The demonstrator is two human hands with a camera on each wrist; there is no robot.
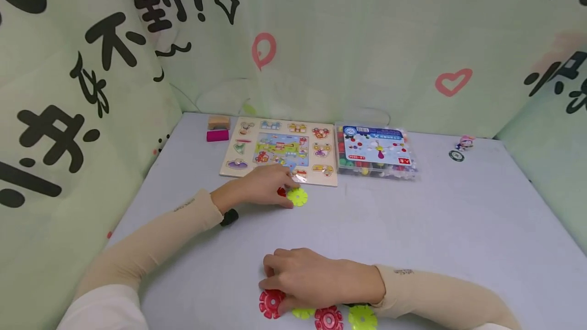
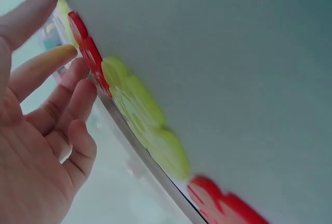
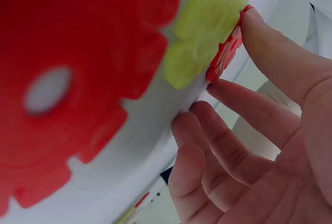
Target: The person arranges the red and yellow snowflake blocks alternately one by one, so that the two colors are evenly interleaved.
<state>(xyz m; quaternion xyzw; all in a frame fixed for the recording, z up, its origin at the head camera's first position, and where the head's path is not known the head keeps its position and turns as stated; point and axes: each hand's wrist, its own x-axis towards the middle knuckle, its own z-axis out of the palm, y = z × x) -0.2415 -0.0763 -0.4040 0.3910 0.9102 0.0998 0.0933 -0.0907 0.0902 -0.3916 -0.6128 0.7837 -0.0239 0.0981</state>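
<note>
At mid-table my left hand pinches a yellow-green notched disc by its edges between thumb and index finger. A red disc shows beneath that hand; in the left wrist view, more red and yellow-green discs line up on the tabletop below it. Nearer me, my right hand holds a red notched disc, thumb and index fingertip at opposite edges. Right of it along the front lie a yellow-green disc, another red disc and another yellow-green disc, partly covered by my hand and sleeve.
Behind my left hand lies a wooden puzzle board. To its right is a clear plastic box of colourful beads. Two small blocks, one wooden and one magenta, stand at back left. A small figure and a round token sit far right.
</note>
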